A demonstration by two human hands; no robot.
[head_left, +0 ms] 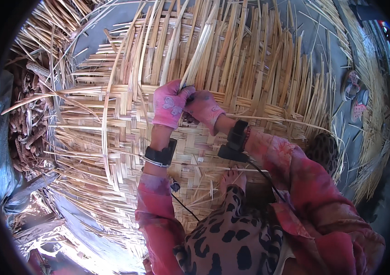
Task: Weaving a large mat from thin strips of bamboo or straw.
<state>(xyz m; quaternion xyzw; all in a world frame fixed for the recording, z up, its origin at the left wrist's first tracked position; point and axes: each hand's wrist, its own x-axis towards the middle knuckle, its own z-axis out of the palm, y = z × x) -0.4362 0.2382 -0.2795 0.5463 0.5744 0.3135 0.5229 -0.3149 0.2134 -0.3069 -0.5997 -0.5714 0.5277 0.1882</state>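
Head view. My left hand [171,104], pink-gloved, is closed on pale strips [203,46] that run up and away from it. My right hand [205,110], gloved alike, presses against it, fingers curled; they are hidden, so I cannot tell what it grasps. Both are over the woven mat [195,158], which spreads under and around me, tight weave near my bare foot [233,178], loose ends fanning beyond my hands. Brown pile [23,133] off left; sandals [359,111] far right.
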